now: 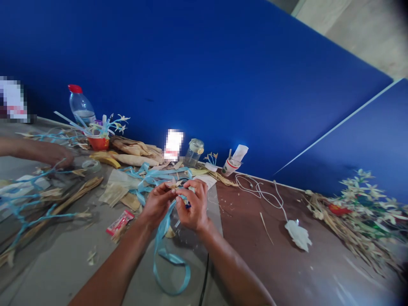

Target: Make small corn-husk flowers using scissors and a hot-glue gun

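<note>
My left hand (158,203) is closed in a pinch on a small pale flower (174,185) that looks made of dried husk. Fingertip to fingertip with it, my right hand (195,205) is also closed, pinching a light-blue ribbon (164,227) at the flower's base. The fingers partly hide where the ribbon meets the flower. From there the ribbon hangs down and curls in a loose loop on the grey table surface. More blue ribbon (149,174) lies tangled just beyond my hands, beside pale husk pieces (116,187).
Another person's hand (57,154) is at the left, near blue-wrapped branches (38,219). Behind stand a red-capped bottle (81,106), a red pot (98,143), a glass jar (194,153) and a paper cup (230,166). Rightward lie a white cable (259,193) and a bunch of white flowers (366,191).
</note>
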### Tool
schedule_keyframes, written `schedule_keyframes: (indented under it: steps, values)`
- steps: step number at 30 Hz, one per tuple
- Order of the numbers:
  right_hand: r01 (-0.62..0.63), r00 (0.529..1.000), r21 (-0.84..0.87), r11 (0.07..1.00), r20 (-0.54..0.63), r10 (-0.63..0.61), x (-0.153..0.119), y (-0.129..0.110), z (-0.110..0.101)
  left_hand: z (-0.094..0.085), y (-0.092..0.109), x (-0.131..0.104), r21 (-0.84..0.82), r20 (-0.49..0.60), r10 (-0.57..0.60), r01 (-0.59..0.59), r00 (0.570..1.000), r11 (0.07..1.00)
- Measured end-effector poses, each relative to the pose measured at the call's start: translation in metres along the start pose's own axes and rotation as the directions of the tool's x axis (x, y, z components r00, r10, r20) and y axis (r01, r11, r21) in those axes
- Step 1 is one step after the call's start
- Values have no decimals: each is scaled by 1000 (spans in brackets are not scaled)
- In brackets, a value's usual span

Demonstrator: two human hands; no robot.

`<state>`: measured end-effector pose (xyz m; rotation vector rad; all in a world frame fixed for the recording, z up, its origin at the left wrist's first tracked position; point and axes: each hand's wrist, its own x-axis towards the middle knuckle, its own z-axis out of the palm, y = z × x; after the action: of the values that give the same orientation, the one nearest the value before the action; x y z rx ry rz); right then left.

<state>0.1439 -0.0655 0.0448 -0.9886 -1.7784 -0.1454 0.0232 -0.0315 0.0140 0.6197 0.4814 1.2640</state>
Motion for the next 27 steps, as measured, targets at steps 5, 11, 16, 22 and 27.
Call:
schedule_keyframes:
  steps: [5,11,16,22,27]
  values:
    - [-54,999,65,996,2,54,3,-2,-6,0,0,0,-9,-7,6,-6,1000,1000]
    - [-220,972,130,967,-56,229,5,2,-7,0,-1,1,-15,-26,26,-27,999,1000]
    - [-443,896,330,833,128,426,7,10,-2,0,2,1,-16,-19,46,-46,999,999]
    - [-666,743,373,646,404,533,10,18,7,-1,3,2,-34,-25,29,-30,999,999]
    - [-682,730,340,647,377,570,7,18,13,-4,3,3,2,-59,16,-16,998,1000]
